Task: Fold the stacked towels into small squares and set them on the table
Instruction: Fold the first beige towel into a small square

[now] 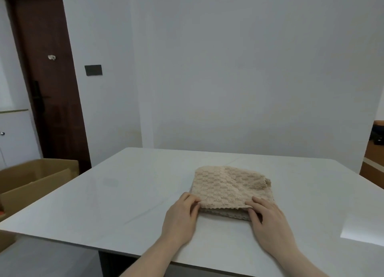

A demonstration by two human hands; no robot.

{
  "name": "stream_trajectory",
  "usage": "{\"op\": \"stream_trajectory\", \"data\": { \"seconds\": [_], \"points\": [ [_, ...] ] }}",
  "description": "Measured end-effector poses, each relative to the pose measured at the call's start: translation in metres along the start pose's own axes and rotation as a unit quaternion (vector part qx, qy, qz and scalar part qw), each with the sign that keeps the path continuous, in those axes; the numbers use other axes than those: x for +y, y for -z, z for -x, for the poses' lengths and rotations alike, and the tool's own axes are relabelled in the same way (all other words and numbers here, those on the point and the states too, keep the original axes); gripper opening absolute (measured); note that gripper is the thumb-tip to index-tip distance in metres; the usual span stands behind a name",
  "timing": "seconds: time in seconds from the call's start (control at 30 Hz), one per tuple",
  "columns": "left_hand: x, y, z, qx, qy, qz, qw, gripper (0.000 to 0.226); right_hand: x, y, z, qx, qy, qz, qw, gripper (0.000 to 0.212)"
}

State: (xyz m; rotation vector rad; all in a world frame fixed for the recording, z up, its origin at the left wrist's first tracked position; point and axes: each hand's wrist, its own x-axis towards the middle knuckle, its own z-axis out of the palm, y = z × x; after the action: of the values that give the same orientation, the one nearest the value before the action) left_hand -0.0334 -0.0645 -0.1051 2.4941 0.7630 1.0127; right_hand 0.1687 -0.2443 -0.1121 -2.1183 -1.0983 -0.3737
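Beige waffle-textured towel (230, 187) lying folded on the white table (124, 197), right of centre in the lower half of the frame, layers stacked at the near edge and a rumpled corner at its right side. Left hand (180, 216) at the towel's near-left corner, fingers curled around the edge, pinching the top layer. Right hand (268, 220) at the near-right corner, thumb on top of the fabric and fingers bent against the folded edge, gripping it as well. Both forearms reaching in from the bottom edge of the frame.

Open cardboard box (35, 179) at the left edge, beside the table and lower than its top. Dark brown door (47, 85) in the upper left, with a dark handle plate. Small black wall plate (93, 70) just right of the door on the pale wall. Bright patch of light (361, 231) on the tabletop at the lower right. Orange-brown furniture (374, 162) partly visible at the right edge.
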Motion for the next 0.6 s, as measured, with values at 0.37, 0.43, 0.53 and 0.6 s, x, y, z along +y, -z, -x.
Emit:
{"op": "stream_trajectory", "data": {
  "seconds": [0.37, 0.43, 0.53, 0.6],
  "points": [
    [-0.005, -0.006, 0.0, -0.012, -0.021, 0.014, 1.0, 0.02, -0.004, 0.007, -0.002, 0.033, -0.031, -0.06, 0.997, 0.026],
    [-0.003, -0.006, -0.001, -0.014, -0.025, 0.012, 1.0, 0.02, -0.006, 0.01, -0.002, 0.037, -0.041, -0.071, 0.996, 0.024],
    [0.002, -0.001, -0.006, -0.017, -0.016, 0.008, 1.0, 0.026, -0.007, 0.015, -0.006, 0.046, -0.044, -0.073, 0.995, 0.025],
    [0.01, 0.007, -0.018, -0.003, -0.015, 0.009, 1.0, 0.022, -0.009, 0.02, -0.016, 0.055, -0.031, -0.057, 0.996, 0.029]
  ]
}}
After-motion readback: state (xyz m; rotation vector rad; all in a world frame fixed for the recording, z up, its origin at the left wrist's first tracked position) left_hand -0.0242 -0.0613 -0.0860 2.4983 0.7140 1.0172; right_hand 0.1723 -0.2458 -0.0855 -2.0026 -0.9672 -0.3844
